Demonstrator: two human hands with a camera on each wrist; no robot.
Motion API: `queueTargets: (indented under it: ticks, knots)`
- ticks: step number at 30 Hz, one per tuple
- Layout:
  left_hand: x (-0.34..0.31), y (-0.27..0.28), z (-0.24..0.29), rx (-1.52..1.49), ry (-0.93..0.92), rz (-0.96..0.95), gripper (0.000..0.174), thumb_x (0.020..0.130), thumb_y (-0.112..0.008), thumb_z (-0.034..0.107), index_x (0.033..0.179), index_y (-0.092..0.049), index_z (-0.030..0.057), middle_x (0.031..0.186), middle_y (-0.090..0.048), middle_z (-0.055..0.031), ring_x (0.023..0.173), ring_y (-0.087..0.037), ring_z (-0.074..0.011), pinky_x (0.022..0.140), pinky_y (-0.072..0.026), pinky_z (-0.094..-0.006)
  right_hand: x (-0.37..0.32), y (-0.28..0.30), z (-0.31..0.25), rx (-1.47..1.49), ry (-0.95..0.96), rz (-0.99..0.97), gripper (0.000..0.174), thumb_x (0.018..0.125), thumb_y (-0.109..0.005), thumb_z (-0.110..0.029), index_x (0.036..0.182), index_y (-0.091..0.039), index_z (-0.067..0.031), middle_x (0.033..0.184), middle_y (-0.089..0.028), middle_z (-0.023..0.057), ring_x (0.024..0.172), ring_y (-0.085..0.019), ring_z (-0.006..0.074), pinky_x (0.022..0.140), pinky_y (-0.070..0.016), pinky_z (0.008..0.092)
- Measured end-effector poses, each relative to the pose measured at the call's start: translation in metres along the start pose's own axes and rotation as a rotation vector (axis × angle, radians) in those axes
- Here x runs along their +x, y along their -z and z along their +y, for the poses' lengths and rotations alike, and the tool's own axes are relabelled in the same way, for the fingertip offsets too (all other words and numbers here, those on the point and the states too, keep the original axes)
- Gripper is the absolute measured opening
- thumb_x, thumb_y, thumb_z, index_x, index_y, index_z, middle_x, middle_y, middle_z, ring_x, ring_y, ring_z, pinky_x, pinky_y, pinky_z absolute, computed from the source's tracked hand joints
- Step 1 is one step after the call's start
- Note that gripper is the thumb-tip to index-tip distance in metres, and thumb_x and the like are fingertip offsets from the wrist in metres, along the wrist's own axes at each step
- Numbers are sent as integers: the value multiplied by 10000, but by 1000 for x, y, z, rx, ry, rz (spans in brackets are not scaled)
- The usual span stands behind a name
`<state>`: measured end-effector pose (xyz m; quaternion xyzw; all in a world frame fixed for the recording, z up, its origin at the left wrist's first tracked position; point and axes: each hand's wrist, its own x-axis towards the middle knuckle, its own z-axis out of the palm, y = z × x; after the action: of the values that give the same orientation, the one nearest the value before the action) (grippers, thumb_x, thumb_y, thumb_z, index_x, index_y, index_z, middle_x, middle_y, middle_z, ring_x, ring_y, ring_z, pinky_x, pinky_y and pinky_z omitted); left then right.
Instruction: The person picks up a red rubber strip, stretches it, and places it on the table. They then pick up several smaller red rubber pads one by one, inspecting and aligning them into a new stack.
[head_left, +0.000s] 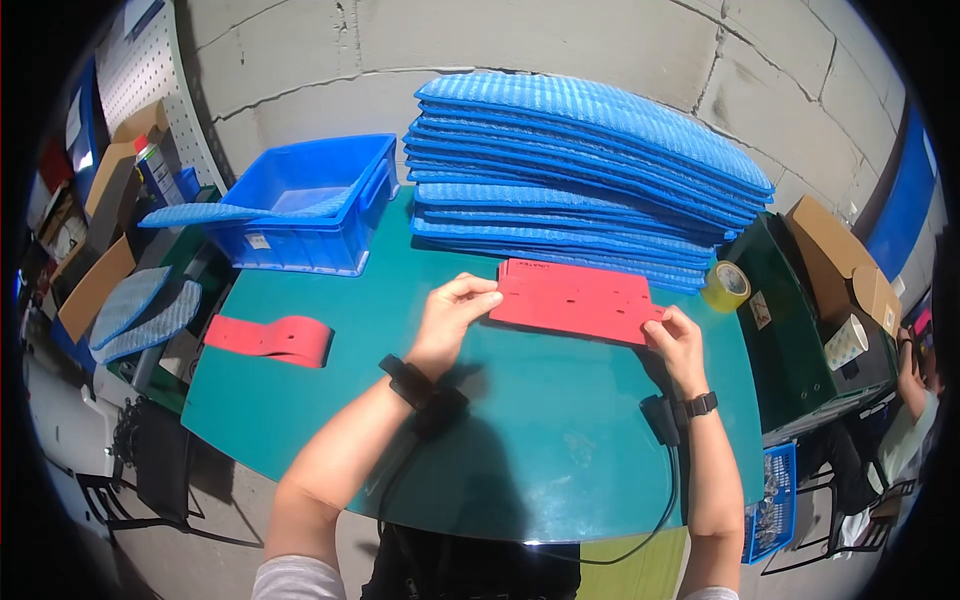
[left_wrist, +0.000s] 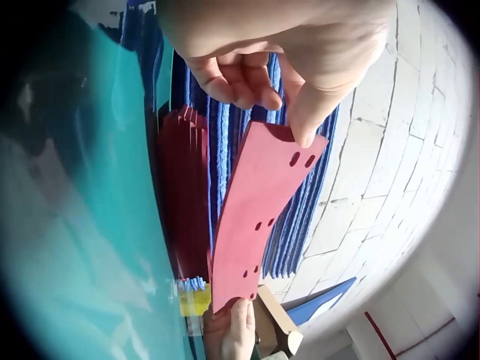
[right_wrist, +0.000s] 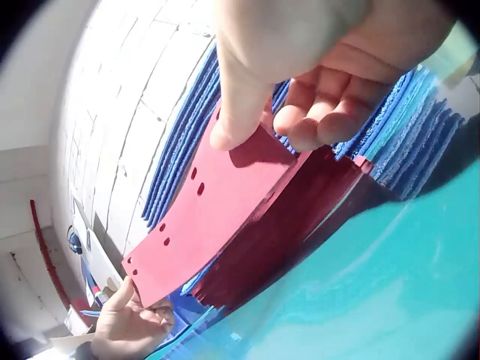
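Note:
A flat red strip with small slots spans between both hands, above the table. My left hand pinches its left end between thumb and fingers; in the left wrist view the thumb presses on the strip's corner. With thumb and fingertips, my right hand pinches the opposite end. Beneath the held strip, a pile of similar red strips lies in shadow in the wrist views. Directly behind it rises a tall stack of blue ribbed pads. Another red strip, looped over on itself, lies at the table's left.
On the green table, a blue bin with a blue pad across its rim stands at the back left. A yellow tape roll sits by the right edge. Green crates flank the table. Cables trail from both wrists.

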<state>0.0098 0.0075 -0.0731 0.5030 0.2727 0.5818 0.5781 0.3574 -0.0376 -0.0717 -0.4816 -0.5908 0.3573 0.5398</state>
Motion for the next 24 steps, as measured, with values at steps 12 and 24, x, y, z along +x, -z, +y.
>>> queueTargets:
  ticks: [12, 24]
  knots:
    - [-1, -1, 3, -129, 159, 12, 135, 923, -606, 98, 1011, -634, 1, 911, -675, -47, 789, -604, -87, 736, -476, -239, -3, -6, -12, 83, -93, 39, 112, 894, -681, -170, 892, -650, -62, 718, -598, -45, 616, -513, 27, 544, -392, 191]
    - [0, 6, 0, -135, 140, -7, 146, 929, -595, 88, 1035, -629, -6, 944, -681, -79, 846, -638, -118, 784, -504, -255, -5, -6, -23, 69, -60, 8, 129, 893, -681, -172, 898, -661, -45, 744, -611, -36, 634, -518, 30, 560, -406, 194]
